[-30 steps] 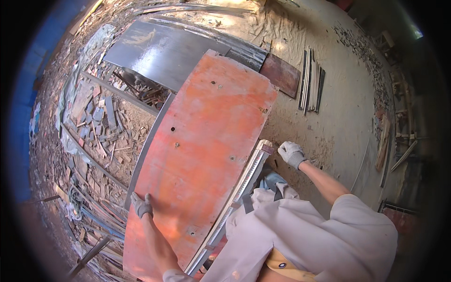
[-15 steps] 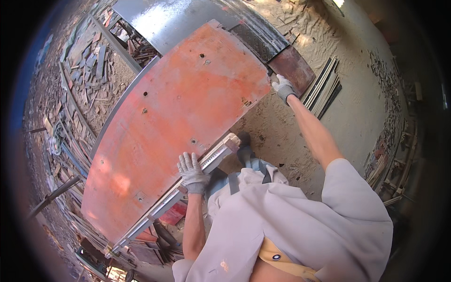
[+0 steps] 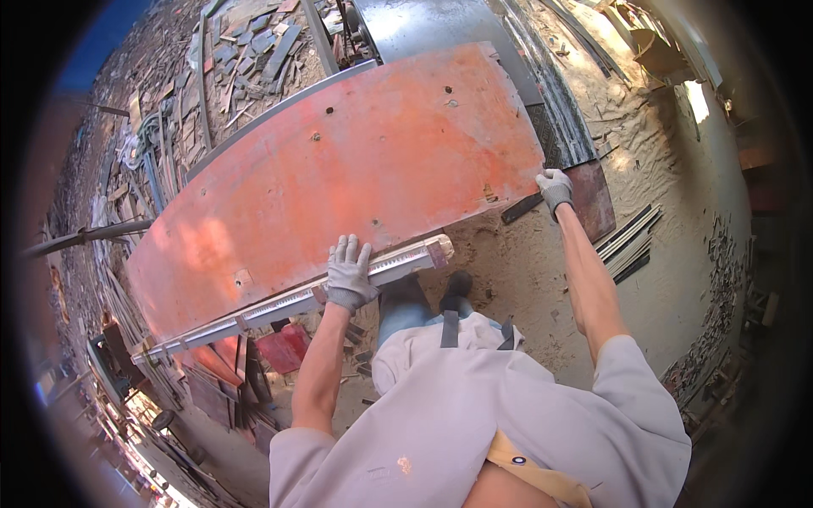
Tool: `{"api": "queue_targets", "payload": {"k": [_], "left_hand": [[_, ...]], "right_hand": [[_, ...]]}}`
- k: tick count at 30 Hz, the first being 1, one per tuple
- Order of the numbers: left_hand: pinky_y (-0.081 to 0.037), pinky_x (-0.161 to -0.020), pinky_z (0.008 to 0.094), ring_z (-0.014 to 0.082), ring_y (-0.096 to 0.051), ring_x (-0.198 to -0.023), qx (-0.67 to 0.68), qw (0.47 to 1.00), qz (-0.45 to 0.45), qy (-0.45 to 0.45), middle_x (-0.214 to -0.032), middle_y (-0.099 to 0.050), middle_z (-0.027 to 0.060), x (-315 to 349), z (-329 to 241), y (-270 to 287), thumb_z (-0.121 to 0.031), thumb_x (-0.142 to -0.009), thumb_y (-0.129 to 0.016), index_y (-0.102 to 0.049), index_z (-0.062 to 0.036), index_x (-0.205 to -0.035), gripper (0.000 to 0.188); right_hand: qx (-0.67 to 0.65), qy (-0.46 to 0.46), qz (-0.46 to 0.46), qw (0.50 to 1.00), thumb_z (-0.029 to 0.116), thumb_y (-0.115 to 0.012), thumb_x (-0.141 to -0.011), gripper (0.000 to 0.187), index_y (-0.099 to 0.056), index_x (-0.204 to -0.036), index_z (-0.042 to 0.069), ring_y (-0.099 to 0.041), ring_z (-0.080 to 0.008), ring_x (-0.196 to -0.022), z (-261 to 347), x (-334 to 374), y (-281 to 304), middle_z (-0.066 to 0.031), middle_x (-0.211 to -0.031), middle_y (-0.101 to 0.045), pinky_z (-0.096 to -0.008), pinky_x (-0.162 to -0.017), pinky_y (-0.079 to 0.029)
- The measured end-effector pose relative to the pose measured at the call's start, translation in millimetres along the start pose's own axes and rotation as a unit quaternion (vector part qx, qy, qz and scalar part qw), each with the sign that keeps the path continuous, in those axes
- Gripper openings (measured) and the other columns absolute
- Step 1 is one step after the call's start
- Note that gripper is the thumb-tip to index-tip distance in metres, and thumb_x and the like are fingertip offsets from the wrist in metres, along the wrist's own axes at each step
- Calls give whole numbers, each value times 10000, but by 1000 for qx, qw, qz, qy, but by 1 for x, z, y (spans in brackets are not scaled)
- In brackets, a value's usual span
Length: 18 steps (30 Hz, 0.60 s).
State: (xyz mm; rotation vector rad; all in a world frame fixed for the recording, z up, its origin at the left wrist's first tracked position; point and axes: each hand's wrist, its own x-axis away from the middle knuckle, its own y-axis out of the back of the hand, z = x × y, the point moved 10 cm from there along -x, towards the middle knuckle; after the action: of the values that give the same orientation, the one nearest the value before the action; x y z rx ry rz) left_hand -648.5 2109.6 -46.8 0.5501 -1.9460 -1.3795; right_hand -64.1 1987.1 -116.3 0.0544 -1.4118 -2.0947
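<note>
A large wooden panel (image 3: 339,169), faded red-orange with several small holes and one curved long edge, lies across a metal worktable (image 3: 432,25). My left hand (image 3: 350,275), in a pale knit glove, rests on its near edge with fingers spread flat. Just beneath that hand runs a long rail (image 3: 389,269) with a ruled scale, along the panel's near side. At the panel's right corner is my gloved right hand (image 3: 555,188), its fingers curled round the edge. The underside of that grip is hidden.
Beyond the right hand are a dark red board (image 3: 591,199) and a bundle of thin strips (image 3: 628,244) on the floor. Wood scraps (image 3: 254,55) cover the ground at far left. A red offcut (image 3: 284,347) lies below the rail. A dark bar (image 3: 97,237) sticks out at left.
The view has turned, so the panel and rail appear more level. My right hand's fingers have curled in at the panel's corner. The left hand stays flat on the near edge.
</note>
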Motion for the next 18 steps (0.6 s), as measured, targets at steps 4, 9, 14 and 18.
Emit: {"api": "queue_targets", "payload": {"k": [4, 9, 14, 18], "left_hand": [[-288, -1244, 632, 502, -391, -1496, 3, 995, -97, -23, -1586, -448, 290, -46, 34, 32, -460, -710, -840, -567, -91, -1462, 881], [-255, -1262, 617, 482, -370, -1515, 8, 999, -27, -15, -1609, -430, 274, -46, 49, 20, -442, -712, -805, -557, -88, -1477, 879], [-149, -1295, 608, 465, -301, -1560, -9, 1000, -16, -4, -1648, -377, 269, -22, 53, 16, -527, -717, -733, -532, -110, -1497, 907], [-170, -1273, 664, 497, -341, -1508, -17, 999, -37, -24, -1574, -430, 276, -5, 53, 15, -509, -669, -747, -546, -115, -1432, 882]], "right_hand": [[-24, 64, -28, 997, 353, -808, -832, 483, -753, -1180, 23, -747, -315, -1073, 48, -47, -13, -191, -1126, -787, -410, -964, -569], [-29, 67, -4, 997, 314, -870, -825, 509, -746, -1147, -61, -751, -258, -997, 47, -54, -15, -201, -1085, -789, -367, -911, -575], [-62, 49, 50, 996, 373, -908, -856, 615, -713, -1234, -71, -719, -201, -1027, 23, -53, 14, -166, -1165, -774, -342, -939, -566], [-45, 30, 94, 994, 357, -906, -863, 592, -710, -1222, -71, -703, -202, -1032, 15, -56, 32, -153, -1193, -764, -356, -942, -558]]}}
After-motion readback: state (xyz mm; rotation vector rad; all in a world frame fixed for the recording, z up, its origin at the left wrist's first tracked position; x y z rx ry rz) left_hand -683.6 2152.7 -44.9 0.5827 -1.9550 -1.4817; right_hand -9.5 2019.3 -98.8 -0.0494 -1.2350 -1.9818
